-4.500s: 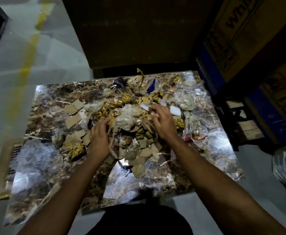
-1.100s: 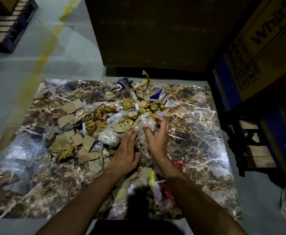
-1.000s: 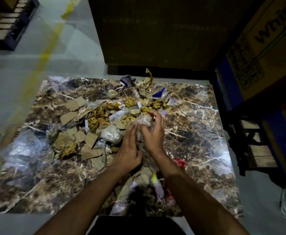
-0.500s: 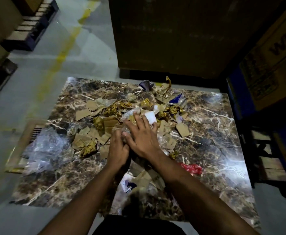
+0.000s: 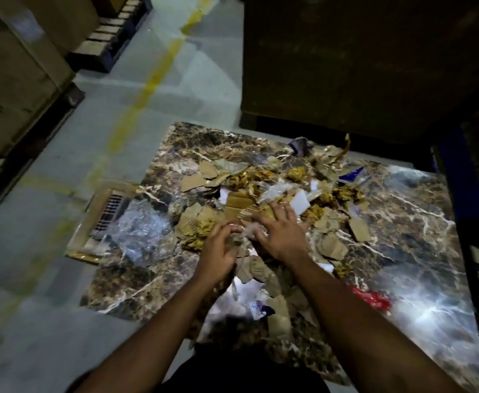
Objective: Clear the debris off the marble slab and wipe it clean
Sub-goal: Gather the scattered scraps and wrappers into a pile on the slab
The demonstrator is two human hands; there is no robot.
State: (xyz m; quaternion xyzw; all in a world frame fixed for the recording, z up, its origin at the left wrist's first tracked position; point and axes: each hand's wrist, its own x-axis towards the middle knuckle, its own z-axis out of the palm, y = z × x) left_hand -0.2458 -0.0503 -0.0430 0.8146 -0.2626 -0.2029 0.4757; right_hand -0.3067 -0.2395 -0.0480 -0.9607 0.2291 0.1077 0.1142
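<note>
A brown marble slab (image 5: pixel 417 222) with white veins lies on the floor. A pile of debris (image 5: pixel 241 202) covers its middle: cardboard scraps, crumpled gold foil, white bits and clear plastic. My right hand (image 5: pixel 281 234) lies on the pile with its fingers spread and straight, pressing the scraps. My left hand (image 5: pixel 218 251) is just beside it, fingers curled round a wad of crumpled clear plastic (image 5: pixel 245 232) between the two hands. More cardboard scraps (image 5: pixel 278 321) lie near the slab's front edge, between my forearms.
A crumpled clear plastic sheet (image 5: pixel 142 231) hangs over the slab's left edge above a wooden frame (image 5: pixel 102 211). A red wrapper (image 5: pixel 371 297) lies at the right front. A big dark box (image 5: pixel 346 66) stands behind, stacked cartons on pallets (image 5: pixel 14 66) at left, a blue pallet (image 5: pixel 456 177) at right.
Debris from the slab's right side has been swept toward the middle. My hands have come together on the pile, the right one flattening over it. The view has swung left.
</note>
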